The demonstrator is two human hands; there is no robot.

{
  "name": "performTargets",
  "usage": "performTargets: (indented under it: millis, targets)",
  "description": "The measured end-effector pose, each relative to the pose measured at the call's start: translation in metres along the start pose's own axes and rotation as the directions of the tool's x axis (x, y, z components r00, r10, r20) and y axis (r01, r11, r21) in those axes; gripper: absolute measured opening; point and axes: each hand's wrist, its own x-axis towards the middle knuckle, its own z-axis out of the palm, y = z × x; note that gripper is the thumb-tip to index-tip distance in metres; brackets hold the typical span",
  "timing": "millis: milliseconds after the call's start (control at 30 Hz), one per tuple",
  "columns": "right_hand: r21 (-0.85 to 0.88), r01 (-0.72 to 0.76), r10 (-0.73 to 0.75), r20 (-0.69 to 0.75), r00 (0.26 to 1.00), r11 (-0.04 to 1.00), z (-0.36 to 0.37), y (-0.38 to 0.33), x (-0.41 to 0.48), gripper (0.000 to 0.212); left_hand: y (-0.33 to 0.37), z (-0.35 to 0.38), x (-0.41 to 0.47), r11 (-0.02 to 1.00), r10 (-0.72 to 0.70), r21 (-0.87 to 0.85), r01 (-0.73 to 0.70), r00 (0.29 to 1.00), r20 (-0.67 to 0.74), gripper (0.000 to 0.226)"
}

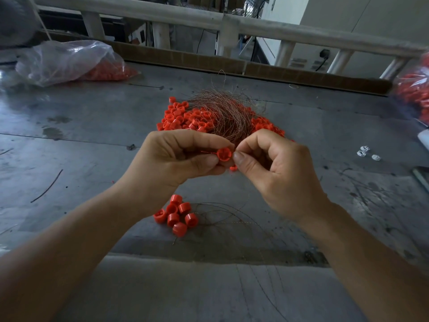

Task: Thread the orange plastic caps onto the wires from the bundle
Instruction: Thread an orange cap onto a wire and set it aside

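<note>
My left hand (pixel 181 156) pinches an orange plastic cap (pixel 224 154) between thumb and forefinger, its open side facing me. My right hand (pixel 271 163) pinches a thin wire right beside the cap; the wire itself is barely visible there. A second orange piece (pixel 233 168) shows just below the cap, under my right thumb. Behind my hands lies a pile of loose orange caps (pixel 181 117) with the bundle of copper-coloured wires (pixel 229 112) on top. Nearer to me, several caps on wires (pixel 177 214) lie in a cluster on the grey table (pixel 92 126).
A clear plastic bag with orange caps (pixel 69 63) lies at the back left, another bag of caps (pixel 413 89) at the right edge. Small white pieces (pixel 365 153) lie to the right. Loose wires (pixel 232 217) trail over the near table edge. A railing (pixel 232 24) runs behind.
</note>
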Motion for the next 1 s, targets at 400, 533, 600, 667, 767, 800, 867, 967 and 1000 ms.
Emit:
performTargets:
  millis: [400,533,600,667,767,800,867,967,1000]
  targets:
    - [0.079,-0.047,0.043,0.052,0.998,0.996,-0.0028,-0.0037,-0.0004,0.009,0.0019,0.0009,0.0004,0.999,-0.027,-0.031,0.027,1.0,-0.01,0.023]
    - [0.133,-0.088,0.076,0.091,0.993,0.987,-0.0036,-0.0061,0.0008,0.012,0.0018,0.0009,0.0005,0.997,-0.051,-0.056,0.05,0.999,-0.011,0.027]
    - [0.152,-0.103,0.087,0.107,0.99,0.983,-0.005,-0.0058,0.0017,0.015,0.0025,0.0009,0.0007,0.997,-0.052,-0.064,0.052,0.999,-0.002,0.023]
    - [0.176,-0.132,0.109,0.134,0.985,0.975,-0.0061,-0.0058,0.0032,0.02,0.0027,0.0006,0.0004,0.996,-0.058,-0.073,0.057,0.998,-0.007,0.026]
    - [0.282,-0.21,0.175,0.146,0.974,0.936,-0.0074,-0.0055,0.005,0.024,0.0028,0.0004,0.0003,0.996,-0.056,-0.073,0.056,0.998,0.003,0.025]
    - [0.314,-0.232,0.193,0.151,0.97,0.921,-0.0082,-0.0053,0.0052,0.024,0.003,0.0002,0.0004,0.996,-0.057,-0.075,0.057,0.998,0.008,0.026]
    - [0.355,-0.266,0.218,0.17,0.961,0.896,-0.0087,-0.0047,0.0055,0.025,0.0028,-0.0005,0.0004,0.993,-0.065,-0.102,0.067,0.998,0.016,0.025]
    - [0.421,-0.324,0.254,0.215,0.943,0.847,-0.0081,-0.0044,0.0058,0.027,0.0023,-0.0008,-0.0003,0.987,-0.069,-0.14,0.077,0.996,0.064,0.023]
    - [0.439,-0.343,0.263,0.234,0.936,0.83,-0.0072,-0.0044,0.0058,0.029,0.0021,-0.0004,-0.0005,0.986,-0.07,-0.148,0.082,0.994,0.085,0.023]
